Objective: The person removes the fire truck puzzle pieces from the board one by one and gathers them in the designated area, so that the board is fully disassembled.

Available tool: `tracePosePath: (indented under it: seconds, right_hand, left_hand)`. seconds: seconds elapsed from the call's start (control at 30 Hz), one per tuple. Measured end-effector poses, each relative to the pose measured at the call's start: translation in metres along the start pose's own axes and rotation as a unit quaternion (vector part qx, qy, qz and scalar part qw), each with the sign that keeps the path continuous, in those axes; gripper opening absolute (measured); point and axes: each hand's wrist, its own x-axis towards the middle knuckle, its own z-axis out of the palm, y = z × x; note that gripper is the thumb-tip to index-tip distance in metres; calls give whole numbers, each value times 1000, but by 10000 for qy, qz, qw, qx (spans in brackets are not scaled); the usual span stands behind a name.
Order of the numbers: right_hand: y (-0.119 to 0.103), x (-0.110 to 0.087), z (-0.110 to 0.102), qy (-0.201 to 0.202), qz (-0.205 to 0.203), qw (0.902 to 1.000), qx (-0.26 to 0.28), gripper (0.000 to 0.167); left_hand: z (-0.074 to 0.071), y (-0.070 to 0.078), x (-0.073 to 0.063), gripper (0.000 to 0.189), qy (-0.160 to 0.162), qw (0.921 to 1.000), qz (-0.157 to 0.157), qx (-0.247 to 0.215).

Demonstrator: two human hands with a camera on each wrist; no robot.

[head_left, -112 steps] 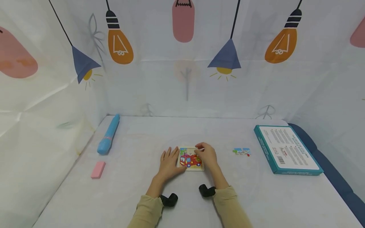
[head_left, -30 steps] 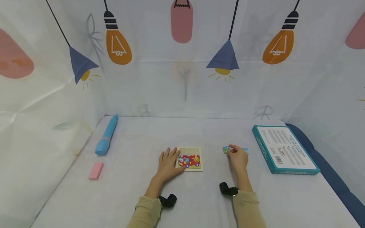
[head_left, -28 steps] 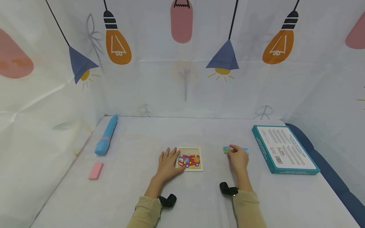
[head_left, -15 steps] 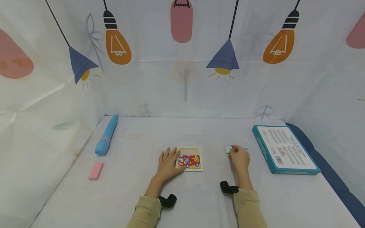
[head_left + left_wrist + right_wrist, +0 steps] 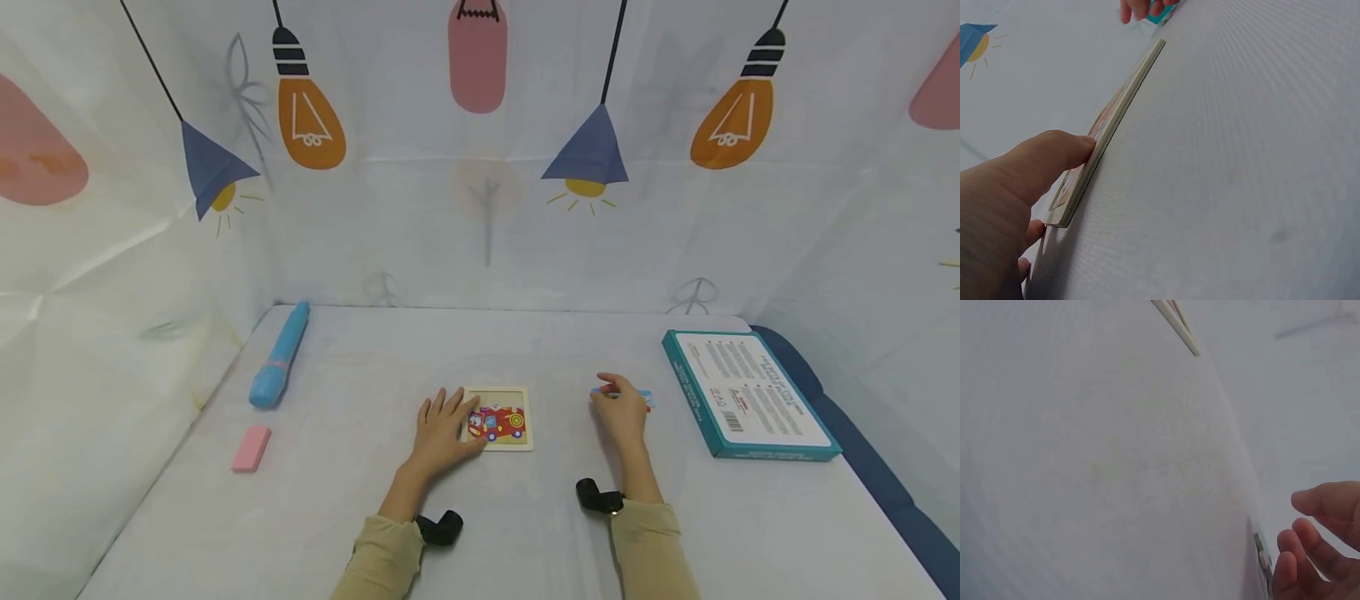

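Filling the pale square wood-look frame (image 5: 517, 447), laid flat on the white-covered table (image 5: 525, 517), is judged approx. half done: lower part covered w/ a red cartoon-truck pic (image 5: 502, 422), bare tan strip (image 5: 498, 397) left above, thin blue printed pieces (image 5: 647, 397) unplaced at right. Frame looks thin, raised at the rim. It's touched by the L hand (image 5: 441, 437), fingers spread, thumb on near rim; pieces are overhung by the R hand (image 5: 622, 415), thumb & fingers apart, nothing seen held

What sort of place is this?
Probably a makeshift tabletop play or recording booth: a lamp-print sheet behind and beside a white table, with a puzzle on it.
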Motion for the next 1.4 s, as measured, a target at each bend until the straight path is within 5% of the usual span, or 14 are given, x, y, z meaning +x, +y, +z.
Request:
tracePosePath:
  seconds: [0.57, 0.93, 1.17, 1.4]
  right_hand:
    - [-16, -10, 25, -644, -212, 9954, 673, 35]
    - [-28, -20, 48, -1450, -491, 9878, 300, 30]
    - [-34, -28, 54, -2061, -1049, 9722, -377, 26]
    - [-36, -30, 56, -2373, -1396, 9540, -1184, 28]
  left_hand:
    - [4, -3, -2, 68, -4, 10000, -5, 24]
    - [6, -5, 0, 57, 57, 9992, 388, 26]
    - [6, -4, 1, 44, -98, 9955, 866, 368]
    - [4, -3, -1, 38, -213, 9947, 903, 433]
